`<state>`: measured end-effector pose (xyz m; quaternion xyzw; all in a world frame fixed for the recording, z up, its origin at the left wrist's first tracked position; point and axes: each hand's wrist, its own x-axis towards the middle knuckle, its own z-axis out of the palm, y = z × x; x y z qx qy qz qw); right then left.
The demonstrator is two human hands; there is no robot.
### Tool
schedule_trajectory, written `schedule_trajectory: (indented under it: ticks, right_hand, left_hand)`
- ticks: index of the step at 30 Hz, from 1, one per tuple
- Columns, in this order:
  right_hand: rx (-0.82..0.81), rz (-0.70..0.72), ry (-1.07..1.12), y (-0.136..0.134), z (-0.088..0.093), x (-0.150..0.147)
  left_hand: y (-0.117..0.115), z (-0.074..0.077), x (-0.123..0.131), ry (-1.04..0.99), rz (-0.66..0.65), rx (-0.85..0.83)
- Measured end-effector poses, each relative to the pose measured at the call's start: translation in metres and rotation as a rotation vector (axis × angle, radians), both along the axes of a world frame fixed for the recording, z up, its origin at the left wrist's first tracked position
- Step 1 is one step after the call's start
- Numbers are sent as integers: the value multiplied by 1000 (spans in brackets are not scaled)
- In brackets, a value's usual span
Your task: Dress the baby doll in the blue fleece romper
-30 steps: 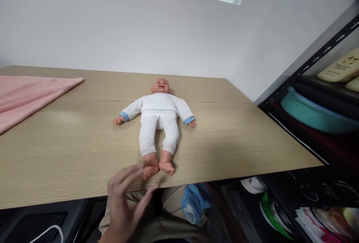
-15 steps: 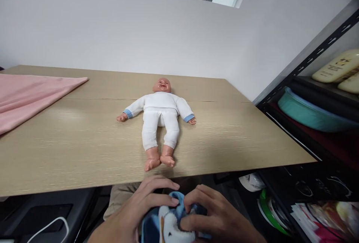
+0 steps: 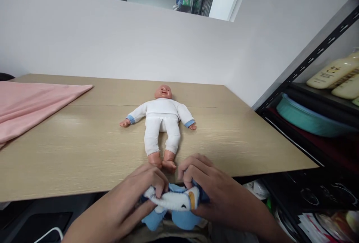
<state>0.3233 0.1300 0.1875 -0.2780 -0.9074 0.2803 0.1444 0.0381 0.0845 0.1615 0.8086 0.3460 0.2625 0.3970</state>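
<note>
A small soft blue fabric piece with a fluffy white animal figure (image 3: 175, 200) and an orange patch on it is held between my two hands, just in front of the table's near edge. My left hand (image 3: 143, 192) has its fingers closed on the left side. On the right, my right hand (image 3: 206, 181) grips the other side, its fingers curled over the cloth. What kind of item this is cannot be made out. Right beyond my hands lies a baby doll (image 3: 162, 117) on its back, in white clothes with blue cuffs, feet toward me.
The wooden table (image 3: 238, 138) meets a white wall (image 3: 134, 45). A pink cloth (image 3: 33, 104) lies at the left. To the right, a black shelf rack (image 3: 294, 80) holds cream bottles (image 3: 331, 73) and a teal basin (image 3: 308, 117).
Both hands have risen toward the table edge with the blue piece. It has turned, so the white figure now lies sideways, stretched between the hands. The view has tilted up slightly.
</note>
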Motion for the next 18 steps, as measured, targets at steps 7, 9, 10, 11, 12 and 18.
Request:
schedule_trajectory:
  ticks: [7, 9, 10, 11, 12, 18]
  right_hand:
    - [149, 90, 218, 12, 3, -7]
    - [174, 123, 262, 15, 1, -6]
    - [161, 129, 276, 16, 0, -5]
    - [125, 130, 286, 16, -2, -4]
    - [70, 119, 288, 16, -4, -3]
    - [-271, -77, -31, 19, -22, -9]
  left_hand:
    - [8, 1, -3, 28, 204, 256]
    - [9, 2, -4, 84, 239, 253]
    - [10, 3, -5, 114, 218, 246]
    - [11, 3, -6, 136, 180, 235]
    - [12, 3, -6, 141, 139, 220]
    - [16, -10, 1, 21, 257, 40]
